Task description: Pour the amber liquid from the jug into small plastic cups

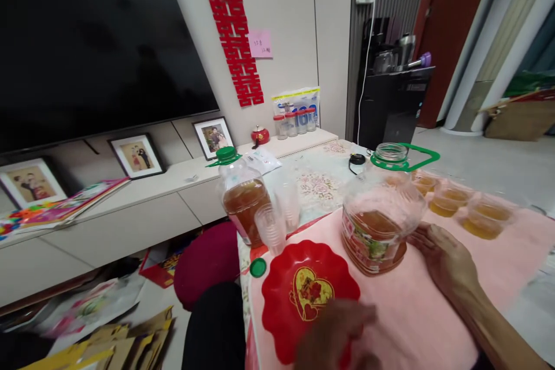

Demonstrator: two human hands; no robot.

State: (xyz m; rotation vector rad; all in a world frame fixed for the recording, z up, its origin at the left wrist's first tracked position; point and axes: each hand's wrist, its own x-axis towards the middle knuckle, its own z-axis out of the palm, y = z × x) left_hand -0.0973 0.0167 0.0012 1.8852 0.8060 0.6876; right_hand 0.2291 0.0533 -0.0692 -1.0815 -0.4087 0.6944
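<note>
Head view: table with floral cover [318,185], pink cloth [416,318] over its near and right parts. Open bottle [373,243], amber liquid inside, stands upright near the cloth's far edge; its green handle ring [429,156] sticks out to the right, mouth uncapped. Right hand [448,260] just right of this bottle, fingers half curled at its lower side; can't tell if they press on it or grip it. Left hand [336,332] motion-blurred, over the right part of the red scalloped plate [277,300]; grip can't be told, nothing visible in it.

Plate lies at the cloth's near left corner. Green cap [258,267] just beside the plate's far left rim, close to the table's left edge. Second bottle [247,202], green-capped, also amber inside, stands at the table's left edge. Nested clear cups [271,228] upright in front of it, between bottle and plate. Clear cups with amber liquid [483,222] along the cloth's far right edge, well apart from the plate. Black tape measure [358,159] near the table's far edge. Left of table: maroon stool [208,266]. Along the wall: low cabinet [186,182] with framed photos [137,156] and red-lidded jars [291,125].
</note>
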